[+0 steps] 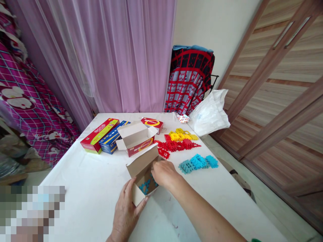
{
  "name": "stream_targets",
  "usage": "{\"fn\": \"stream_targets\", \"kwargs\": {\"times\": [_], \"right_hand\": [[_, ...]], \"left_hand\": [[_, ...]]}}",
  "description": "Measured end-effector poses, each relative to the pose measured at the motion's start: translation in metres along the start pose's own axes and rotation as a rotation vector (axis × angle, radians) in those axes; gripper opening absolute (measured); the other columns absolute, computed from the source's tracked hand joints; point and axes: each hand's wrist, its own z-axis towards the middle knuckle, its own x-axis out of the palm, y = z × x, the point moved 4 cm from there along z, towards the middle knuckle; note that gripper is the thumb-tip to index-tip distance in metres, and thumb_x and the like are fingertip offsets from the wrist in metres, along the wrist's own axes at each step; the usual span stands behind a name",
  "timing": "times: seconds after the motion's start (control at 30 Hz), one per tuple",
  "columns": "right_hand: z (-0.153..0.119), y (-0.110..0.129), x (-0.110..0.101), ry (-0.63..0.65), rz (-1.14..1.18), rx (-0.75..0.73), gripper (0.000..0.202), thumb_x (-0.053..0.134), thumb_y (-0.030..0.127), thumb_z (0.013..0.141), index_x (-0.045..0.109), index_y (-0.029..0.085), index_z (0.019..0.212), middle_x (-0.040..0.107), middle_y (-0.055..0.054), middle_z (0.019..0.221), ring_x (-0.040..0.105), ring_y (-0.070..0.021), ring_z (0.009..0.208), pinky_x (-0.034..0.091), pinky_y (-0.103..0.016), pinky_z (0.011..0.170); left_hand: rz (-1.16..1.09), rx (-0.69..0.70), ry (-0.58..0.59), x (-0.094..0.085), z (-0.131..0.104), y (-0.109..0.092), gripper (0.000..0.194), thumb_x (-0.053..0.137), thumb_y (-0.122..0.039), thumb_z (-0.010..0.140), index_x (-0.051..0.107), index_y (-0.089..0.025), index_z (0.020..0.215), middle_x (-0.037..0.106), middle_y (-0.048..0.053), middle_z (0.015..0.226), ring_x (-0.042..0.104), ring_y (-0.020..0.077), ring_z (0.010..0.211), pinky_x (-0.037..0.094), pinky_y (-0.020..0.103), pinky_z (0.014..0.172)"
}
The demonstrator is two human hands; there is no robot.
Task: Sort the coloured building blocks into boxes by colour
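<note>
My left hand (127, 205) grips the near end of an open cardboard box (142, 161), thumb on one side and fingers on the other. The box is tilted, and blue plastic building pieces (144, 187) lie inside it. My right hand (164, 171) reaches into the far end of the box with its fingers curled; what they hold, if anything, is hidden. To the right sits a pile of blue and teal pieces (199, 163). Beyond it are red pieces (180, 145) and yellow pieces (180, 135).
A second open box (140, 145) stands behind mine. Left of it are a blue box (108, 145) and a red-and-green box (92, 143); a red box (155, 125) lies at the back. A white plastic bag (210, 114) sits at the right edge of the white table (85, 188).
</note>
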Motion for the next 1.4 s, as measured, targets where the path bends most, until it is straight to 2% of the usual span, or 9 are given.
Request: {"fn": "stream_targets", "kwargs": {"times": [0.1,0.2,0.4,0.5,0.63,0.73,0.83,1.13,1.4], "right_hand": [[-0.018,-0.021,-0.025,-0.086,0.140,-0.105,0.026,0.048,0.032,0.089,0.071,0.022,0.086,0.075,-0.005,0.090,0.067,-0.0179,0.087,0.043,-0.025,0.070],[-0.022,-0.070,-0.038,-0.242,0.154,0.079,0.027,0.045,0.029,0.090,0.069,0.022,0.081,0.074,-0.002,0.084,0.065,-0.0153,0.080,0.038,-0.023,0.064],[-0.029,-0.162,-0.016,-0.368,0.141,0.313,0.026,0.045,0.028,0.089,0.069,0.025,0.095,0.074,-0.001,0.094,0.065,-0.0175,0.084,0.042,-0.025,0.070],[-0.039,-0.189,-0.014,-0.379,0.056,0.277,0.031,0.044,0.021,0.087,0.067,0.024,0.108,0.070,-0.004,0.112,0.062,-0.0194,0.100,0.043,-0.029,0.084],[-0.041,-0.189,-0.013,-0.227,-0.126,-0.024,0.052,0.054,0.013,0.075,0.059,0.023,0.126,0.052,-0.007,0.140,0.038,-0.0241,0.133,0.031,-0.039,0.105],[-0.032,-0.181,-0.004,-0.079,-0.209,-0.219,0.064,0.056,0.010,0.069,0.053,0.020,0.133,0.048,-0.010,0.144,0.030,-0.0271,0.138,0.020,-0.045,0.110],[-0.020,-0.176,0.007,0.006,-0.246,-0.325,0.069,0.059,0.010,0.066,0.050,0.016,0.134,0.050,-0.014,0.140,0.031,-0.0282,0.137,0.012,-0.047,0.113],[0.002,-0.170,0.017,0.019,-0.362,-0.376,0.047,0.067,0.017,0.064,0.064,0.015,0.110,0.064,-0.014,0.106,0.049,-0.0278,0.113,0.021,-0.043,0.108],[0.009,-0.162,0.017,0.059,-0.353,-0.362,0.044,0.070,0.022,0.061,0.065,0.014,0.104,0.065,-0.013,0.102,0.054,-0.0273,0.102,0.032,-0.038,0.095]], "left_hand": [[0.033,-0.016,-0.026,-0.011,0.001,0.008,0.064,0.059,-0.050,0.082,0.040,-0.023,0.137,0.059,0.013,0.126,0.060,0.0281,0.113,0.053,0.044,0.092],[0.050,-0.024,-0.003,-0.019,0.008,0.017,0.062,0.056,-0.050,0.083,0.041,-0.024,0.136,0.063,0.012,0.123,0.064,0.0267,0.105,0.055,0.040,0.085],[0.017,-0.009,0.072,-0.018,0.026,0.020,0.063,0.056,-0.053,0.083,0.040,-0.028,0.138,0.068,0.008,0.116,0.066,0.0176,0.065,0.056,0.033,0.068],[0.032,-0.031,0.090,-0.013,0.032,0.020,0.063,0.054,-0.053,0.083,0.040,-0.027,0.139,0.071,0.006,0.108,0.062,0.0161,0.055,0.055,0.032,0.063],[0.060,-0.016,0.089,-0.010,0.036,0.022,0.063,0.052,-0.053,0.083,0.040,-0.027,0.139,0.068,0.008,0.117,0.066,0.0182,0.063,0.055,0.032,0.066],[0.064,0.000,0.085,-0.009,0.037,0.023,0.062,0.052,-0.052,0.084,0.039,-0.026,0.139,0.066,0.008,0.122,0.070,0.0204,0.075,0.056,0.033,0.071],[0.070,0.009,0.081,-0.009,0.036,0.024,0.063,0.054,-0.051,0.084,0.039,-0.027,0.140,0.067,0.007,0.120,0.070,0.0226,0.087,0.056,0.033,0.075],[0.088,0.034,0.076,-0.008,0.033,0.025,0.063,0.053,-0.050,0.084,0.038,-0.026,0.140,0.064,0.009,0.125,0.068,0.0245,0.098,0.056,0.035,0.080],[0.090,0.045,0.076,-0.007,0.034,0.024,0.063,0.052,-0.050,0.085,0.036,-0.025,0.141,0.063,0.009,0.127,0.066,0.0251,0.106,0.056,0.035,0.083]]}}
